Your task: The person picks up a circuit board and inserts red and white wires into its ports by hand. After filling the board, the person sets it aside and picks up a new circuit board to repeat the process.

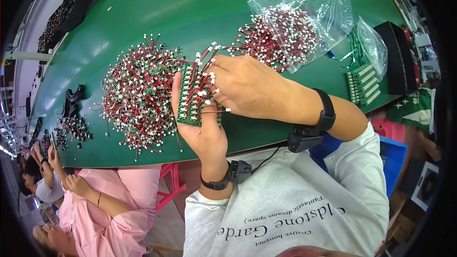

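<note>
Circuit-board panel (185, 102) sits gripped in your left hand (208, 137), presumably to steady it for your right hand (247, 84), curled at three o'clock; whether that pinches wires (192, 95), I cannot tell.

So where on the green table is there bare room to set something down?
The widest bare stretch of table lies beyond the wire pile, left of the large plastic bag. A smaller patch sits between the bag, the right forearm and the green boards. Crowded: around the left hand, holding a circuit board, and the right hand.

Left hand (208, 135) upright, right hand (247, 84) just beside (curled).
</note>
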